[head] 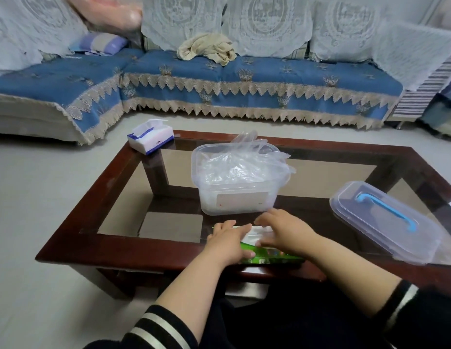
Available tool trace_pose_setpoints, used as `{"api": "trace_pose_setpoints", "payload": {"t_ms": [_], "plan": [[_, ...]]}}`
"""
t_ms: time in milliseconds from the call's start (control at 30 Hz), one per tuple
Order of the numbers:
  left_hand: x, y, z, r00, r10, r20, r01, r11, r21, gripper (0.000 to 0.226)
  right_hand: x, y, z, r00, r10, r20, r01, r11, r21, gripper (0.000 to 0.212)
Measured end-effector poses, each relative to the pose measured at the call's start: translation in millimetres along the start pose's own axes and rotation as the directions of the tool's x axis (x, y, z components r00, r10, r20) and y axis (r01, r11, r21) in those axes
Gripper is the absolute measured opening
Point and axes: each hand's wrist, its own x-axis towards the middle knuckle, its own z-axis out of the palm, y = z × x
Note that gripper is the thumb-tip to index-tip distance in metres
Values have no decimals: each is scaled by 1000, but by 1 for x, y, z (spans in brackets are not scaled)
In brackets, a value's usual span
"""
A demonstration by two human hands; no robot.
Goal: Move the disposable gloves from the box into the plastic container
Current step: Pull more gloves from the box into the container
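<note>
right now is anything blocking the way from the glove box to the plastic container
Nothing visible does. The plastic container stands open just behind the glove box, its lid lying off to the right. Gloves already heap above the rim. Both the left hand and the right hand rest on the box.
</note>
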Motion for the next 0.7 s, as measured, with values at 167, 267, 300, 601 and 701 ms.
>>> {"api": "trace_pose_setpoints", "payload": {"t_ms": [167,267,300,601,701], "plan": [[2,1,3,1000,-14,-26,14,1000,18,75,6,1,5,998,69,-1,-68,980,185,16],[3,1,3,1000,-18,-24,18,1000,17,76,7,-4,1,997,68,-22,-65,990,125,9],[3,1,3,999,-20,-26,20,1000,11,76,6,-6,0,997,59,-49,-54,994,90,10],[4,-2,-1,999,-21,-27,20,999,-41,76,0,-11,-23,965,66,-253,-57,997,43,15],[4,-2,-1,999,-15,-28,14,999,-38,76,-1,-9,-25,958,79,-276,-68,996,48,16]]}}
